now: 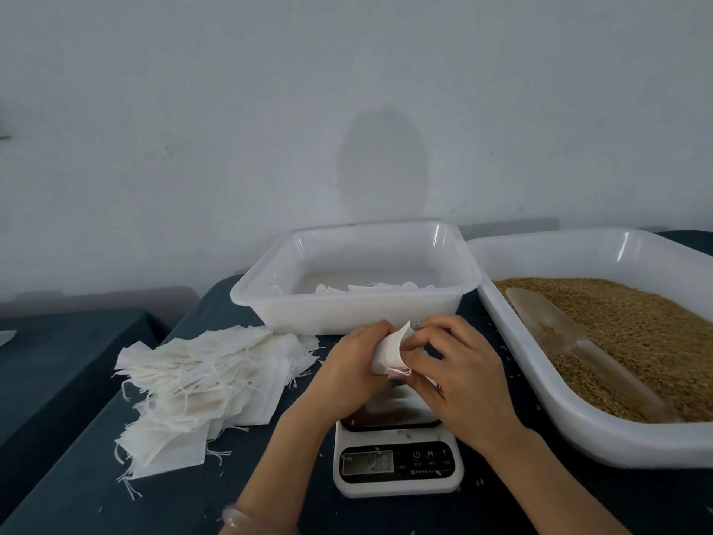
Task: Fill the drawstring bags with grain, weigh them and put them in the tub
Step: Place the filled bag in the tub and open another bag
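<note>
fingers [418,347] pinching drawstring bag [391,351] | both hands meet above scale [397,457]

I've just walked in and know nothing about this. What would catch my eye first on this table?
Probably the two hands, left hand and right hand, working a small white drawstring bag open just above the kitchen scale. To the right sits a big white tray of brown grain with a scoop lying in it. To the left lies a messy heap of empty bags.

My left hand [357,357] and right hand [459,376] meet in front of me, fingers [418,355] curled and pinching together.
</note>
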`<state>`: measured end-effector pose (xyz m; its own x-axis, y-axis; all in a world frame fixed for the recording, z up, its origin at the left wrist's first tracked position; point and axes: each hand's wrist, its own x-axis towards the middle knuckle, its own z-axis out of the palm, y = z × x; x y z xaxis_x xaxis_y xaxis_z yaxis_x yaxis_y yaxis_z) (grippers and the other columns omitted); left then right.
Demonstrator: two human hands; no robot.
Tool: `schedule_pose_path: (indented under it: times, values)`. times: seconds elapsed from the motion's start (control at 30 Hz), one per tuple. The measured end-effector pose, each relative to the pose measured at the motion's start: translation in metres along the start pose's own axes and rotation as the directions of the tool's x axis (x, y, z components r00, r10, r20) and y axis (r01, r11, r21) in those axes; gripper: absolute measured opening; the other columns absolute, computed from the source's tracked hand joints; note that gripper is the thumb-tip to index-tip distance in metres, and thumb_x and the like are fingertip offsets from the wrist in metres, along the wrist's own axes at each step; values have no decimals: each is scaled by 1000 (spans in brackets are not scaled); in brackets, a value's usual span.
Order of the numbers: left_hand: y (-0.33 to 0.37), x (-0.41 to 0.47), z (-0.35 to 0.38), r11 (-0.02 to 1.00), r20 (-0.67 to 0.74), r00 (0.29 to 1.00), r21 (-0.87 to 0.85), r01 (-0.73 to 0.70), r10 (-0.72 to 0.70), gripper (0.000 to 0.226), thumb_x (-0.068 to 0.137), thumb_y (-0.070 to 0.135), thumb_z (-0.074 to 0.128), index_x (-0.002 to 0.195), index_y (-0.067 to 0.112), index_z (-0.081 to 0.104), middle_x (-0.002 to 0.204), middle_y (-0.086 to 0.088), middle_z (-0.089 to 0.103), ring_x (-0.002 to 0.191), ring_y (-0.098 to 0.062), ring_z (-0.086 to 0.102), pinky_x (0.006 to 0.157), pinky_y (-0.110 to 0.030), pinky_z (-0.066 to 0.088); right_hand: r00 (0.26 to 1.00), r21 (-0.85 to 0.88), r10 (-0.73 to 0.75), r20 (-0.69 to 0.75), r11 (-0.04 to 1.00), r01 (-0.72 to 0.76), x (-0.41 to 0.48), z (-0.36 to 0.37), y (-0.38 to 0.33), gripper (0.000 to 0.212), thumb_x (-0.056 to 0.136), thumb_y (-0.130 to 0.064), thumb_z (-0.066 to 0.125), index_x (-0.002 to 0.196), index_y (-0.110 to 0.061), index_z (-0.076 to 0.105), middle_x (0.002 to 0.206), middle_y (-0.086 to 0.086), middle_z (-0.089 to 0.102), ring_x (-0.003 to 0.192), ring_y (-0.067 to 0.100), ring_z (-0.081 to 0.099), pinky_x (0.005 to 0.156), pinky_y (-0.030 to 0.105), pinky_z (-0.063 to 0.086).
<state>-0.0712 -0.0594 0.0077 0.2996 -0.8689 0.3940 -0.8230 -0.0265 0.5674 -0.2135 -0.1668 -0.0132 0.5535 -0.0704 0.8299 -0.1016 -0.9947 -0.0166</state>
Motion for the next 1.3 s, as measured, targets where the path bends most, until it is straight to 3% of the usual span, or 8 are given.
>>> schedule_pose_path:
  times: [0.17, 0.33, 0.6, 0.8, 0.93, 1.1, 1.17, 1.3]
  values:
    - [-6, -2, 0, 999, -19, 1000, -48, -7, 6, 28, 79, 19, 79, 92, 16, 54, 84, 4, 62, 74, -12, 52, 64, -27, 40, 984, 165, 133, -122, 980, -112, 2, -3, -6, 32, 90, -49, 61, 94, -18, 67, 97, -6, 63, 95, 13, 54, 85, 24, 44]
    - [-14, 0, 2, 999, -75, 997, -44, 18, -22, 35, 79, 34, 81, 100, 19, 58, 88, 13, 62, 83, -5, 55, 67, -17, 43, 899, 322, 372, -231, 901, -290, 2, -3, -5, 15, 90, -17, 48, 98, -12, 59, 97, -4, 60, 94, 9, 51, 82, 17, 41]
    - [-21, 2, 3, 999, -91, 995, -41, 28, -32, 32, 78, 18, 77, 94, 35, 53, 87, 8, 65, 81, -6, 58, 63, -15, 43, 950, 26, 272, 155, 960, -279, 32, -25, -34, 24, 87, -18, 57, 111, -22, 59, 113, -6, 57, 109, 15, 48, 90, 30, 43]
    - [-26, 1, 4, 999, -107, 993, -3, 53, -53, 36, 76, 40, 81, 87, 45, 46, 83, 18, 60, 80, 1, 57, 63, -10, 39, 818, -198, 380, 432, 925, -325, 76, -61, 3, 40, 95, -32, 45, 134, -21, 49, 134, 3, 48, 127, 23, 34, 98, 40, 42]
    - [-28, 0, 6, 997, -113, 991, 7, 73, -72, 36, 75, 47, 81, 85, 47, 46, 80, 20, 60, 79, 6, 56, 61, -9, 39, 500, -495, 691, 522, 723, -482, 102, -83, 74, 33, 97, -15, 46, 129, -9, 51, 116, 8, 57, 111, 27, 54, 85, 35, 45]
    - [-26, -1, 5, 996, -124, 988, -29, 84, -87, 33, 69, 63, 73, 85, 53, 46, 86, 34, 59, 78, 7, 56, 61, -9, 42, -49, -779, 777, 627, 626, -41, 83, -97, 114, 45, 96, -35, 59, 132, -8, 55, 125, 7, 60, 108, 22, 63, 96, 33, 52]
    - [-26, -1, 5, 996, -127, 989, -37, 76, -80, 33, 68, 64, 72, 86, 55, 45, 88, 35, 59, 79, 6, 57, 61, -8, 42, -128, -777, 769, 626, 629, -20, 67, -93, 118, 49, 96, -39, 60, 133, -8, 55, 125, 7, 61, 104, 19, 64, 94, 30, 52]
    - [-25, -1, 5, 997, -137, 989, -47, 53, -59, 33, 69, 63, 73, 86, 54, 47, 87, 32, 60, 76, 4, 57, 62, -10, 43, -61, -753, 759, 648, 626, -204, 52, -86, 126, 34, 91, -38, 65, 108, -8, 62, 100, 6, 64, 85, 18, 65, 76, 27, 55]
